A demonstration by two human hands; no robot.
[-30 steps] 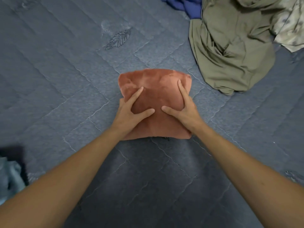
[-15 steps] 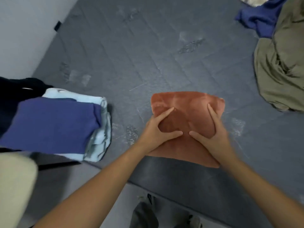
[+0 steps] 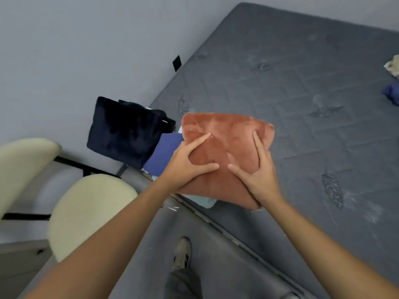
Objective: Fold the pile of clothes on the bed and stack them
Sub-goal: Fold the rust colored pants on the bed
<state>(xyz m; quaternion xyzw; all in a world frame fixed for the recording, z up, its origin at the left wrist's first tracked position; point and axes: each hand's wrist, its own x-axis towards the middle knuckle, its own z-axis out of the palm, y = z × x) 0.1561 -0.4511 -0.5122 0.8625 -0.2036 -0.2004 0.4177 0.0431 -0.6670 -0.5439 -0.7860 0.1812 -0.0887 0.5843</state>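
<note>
Lying between both hands [image 3: 222, 169]: folded towel [image 3: 228, 128]

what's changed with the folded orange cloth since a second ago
The folded orange cloth has been carried left from the middle of the bed to over the stack of folded clothes at its edge. The left hand and right hand keep the same hold on it, and its fold is unchanged.

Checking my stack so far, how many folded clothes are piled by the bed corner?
3 visible: black garment, blue one, light blue one beneath the orange cloth; others may be hidden.
</note>
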